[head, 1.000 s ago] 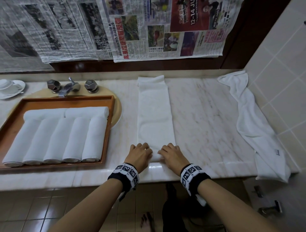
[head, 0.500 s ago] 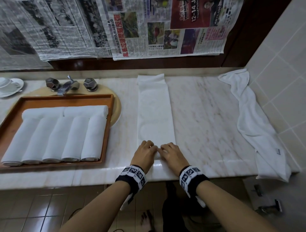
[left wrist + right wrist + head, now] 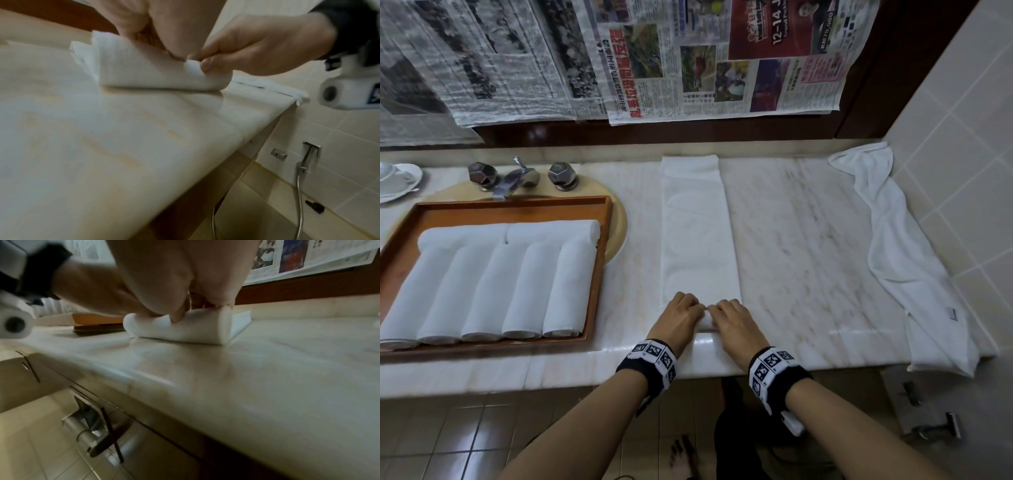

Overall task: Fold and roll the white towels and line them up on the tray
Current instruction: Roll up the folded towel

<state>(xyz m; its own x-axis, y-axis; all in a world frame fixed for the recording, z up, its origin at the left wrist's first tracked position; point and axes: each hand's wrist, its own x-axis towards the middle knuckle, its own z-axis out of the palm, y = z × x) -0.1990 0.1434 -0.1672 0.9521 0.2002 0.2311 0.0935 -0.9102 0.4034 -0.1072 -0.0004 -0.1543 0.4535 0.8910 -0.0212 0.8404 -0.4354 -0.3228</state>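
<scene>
A white towel, folded into a long strip, lies on the marble counter and runs away from me. Its near end is curled into a small roll. My left hand and right hand sit side by side on that roll, fingers curled over it and thumbs tucked under its near side. The wooden tray on the left holds several rolled white towels, with two more laid across behind them. Another loose white towel lies crumpled along the right wall.
A chrome tap and the rim of a beige basin sit behind the tray. A white cup and saucer stand at far left. Newspapers cover the wall behind. The counter's front edge is just below my wrists.
My hands have come closer together on the towel's near end and pushed slightly forward. The end has turned over into a small roll.
</scene>
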